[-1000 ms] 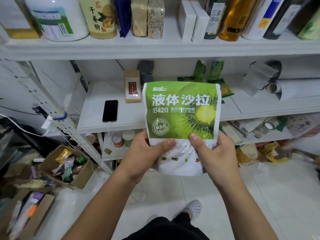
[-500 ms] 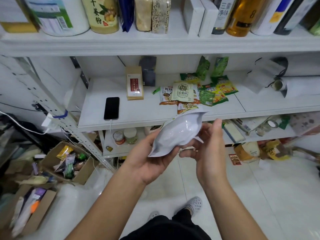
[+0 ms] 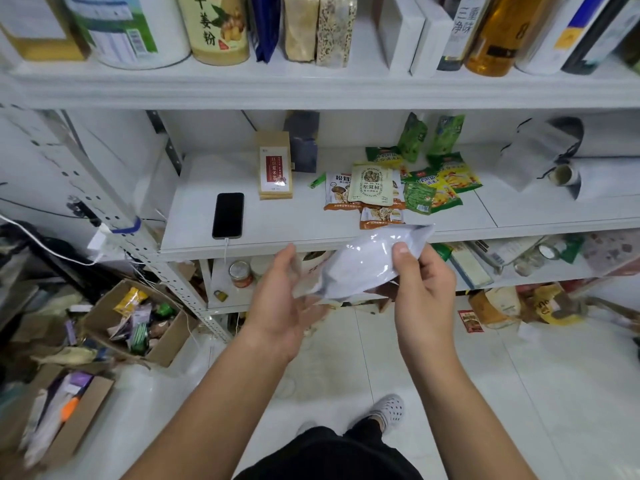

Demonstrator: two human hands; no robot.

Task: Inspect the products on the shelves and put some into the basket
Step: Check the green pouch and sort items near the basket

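Person, standing: black trousers and one white perforated shoe (image 3: 389, 408) at 6 o'clock, on pale floor tiles.

Left hand (image 3: 282, 308), centre: palm up, fingers relaxed and spread, its fingertips at the pouch's lower left corner; whether they touch it cannot be told.

Right hand (image 3: 424, 289), at 3 o'clock from the left hand: grasping the pouch (image 3: 363, 263), thumb on top near its right end, fingers beneath.

Pouch: white underside up, lying nearly flat, held in front of the middle shelf (image 3: 311, 226) edge.

Cardboard boxes (image 3: 138, 323) of mixed packets, on the floor at 8 o'clock.

Middle shelf, at 12 o'clock from the hands: black phone (image 3: 228, 215) face up with cable, kraft tea box (image 3: 275, 169) upright behind it, orange and green seasoning sachets (image 3: 398, 187) heaped to the right.

Top shelf (image 3: 311, 88), farthest: jars, bottles and white boxes in a row.
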